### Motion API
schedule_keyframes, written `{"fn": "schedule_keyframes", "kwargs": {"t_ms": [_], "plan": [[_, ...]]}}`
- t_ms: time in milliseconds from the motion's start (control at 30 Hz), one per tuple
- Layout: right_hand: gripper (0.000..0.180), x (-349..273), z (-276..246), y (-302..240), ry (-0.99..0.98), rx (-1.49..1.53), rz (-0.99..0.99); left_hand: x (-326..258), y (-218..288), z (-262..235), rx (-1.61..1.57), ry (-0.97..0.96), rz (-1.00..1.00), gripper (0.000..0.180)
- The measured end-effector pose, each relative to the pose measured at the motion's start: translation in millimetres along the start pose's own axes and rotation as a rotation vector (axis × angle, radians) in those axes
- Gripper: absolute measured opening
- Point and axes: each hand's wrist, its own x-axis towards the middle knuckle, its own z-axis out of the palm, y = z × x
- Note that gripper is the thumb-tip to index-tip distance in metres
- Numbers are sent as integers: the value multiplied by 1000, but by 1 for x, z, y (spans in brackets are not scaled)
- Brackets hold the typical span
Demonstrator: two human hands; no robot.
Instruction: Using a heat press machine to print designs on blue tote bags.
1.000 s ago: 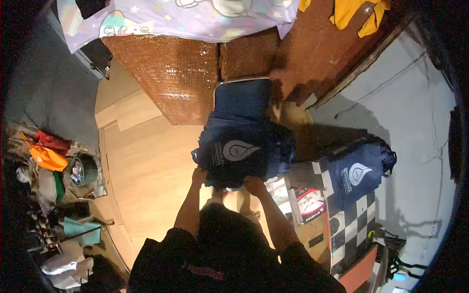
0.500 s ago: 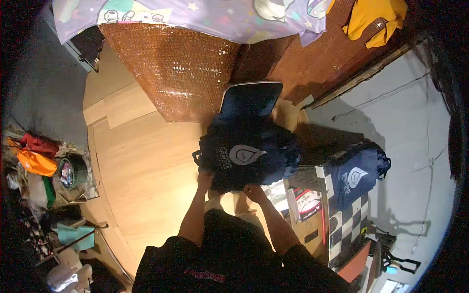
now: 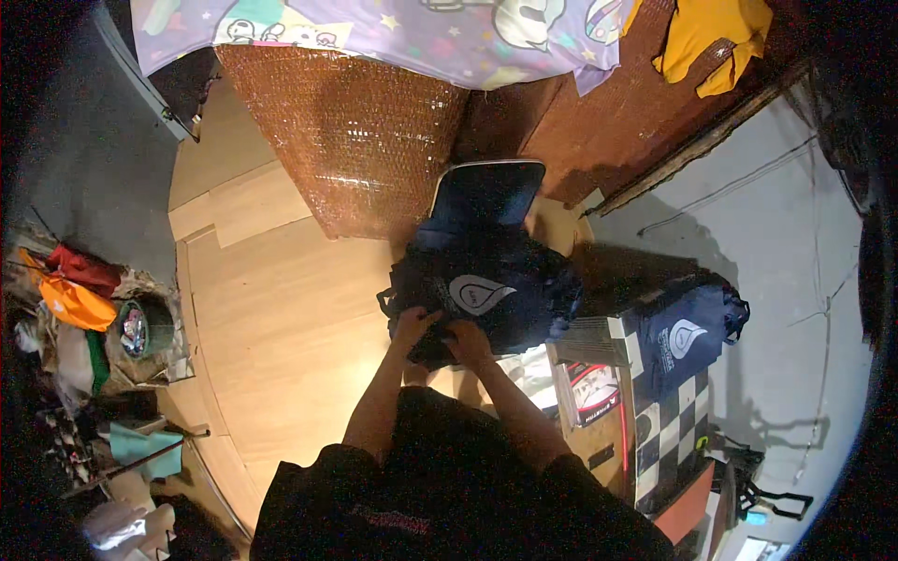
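Observation:
A navy blue drawstring bag [image 3: 533,271] with a pale drop-shaped print lies spread in front of me, its near edge toward my body. My left hand [image 3: 412,329] is on its lower left part, fingers bent into the dark cloth. Close beside it, my right hand [image 3: 467,340] grips the cloth at the near edge, fingertips pointing toward the left hand. The fingertips are small and partly lost against the fabric. Beyond the bag rises a dark chair backrest [image 3: 491,187] with a pale rim; whatever supports the bag is hidden beneath it.
Another navy bag [image 3: 687,332] rests on a checkered surface [image 3: 669,430] to the right. A red-and-white box [image 3: 593,391] sits beside it. Woven brown panels [image 3: 346,140] stand ahead under a patterned lilac cloth [image 3: 374,37]. Clutter and an orange bag [image 3: 77,303] are at the left.
Both hands have moved up from the bag's near edge onto its cloth and closer together. The right hand has shifted slightly left. The view has shifted a little.

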Motion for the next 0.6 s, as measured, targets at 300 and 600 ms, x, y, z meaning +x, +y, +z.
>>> {"fn": "schedule_keyframes", "kwargs": {"t_ms": [300,600], "plan": [[41,3,-34,29,-27,267,339,6,3,10,-246,82,27,33],[35,-10,-48,61,679,349,371,-10,38,-9,444,402,163,36]]}}
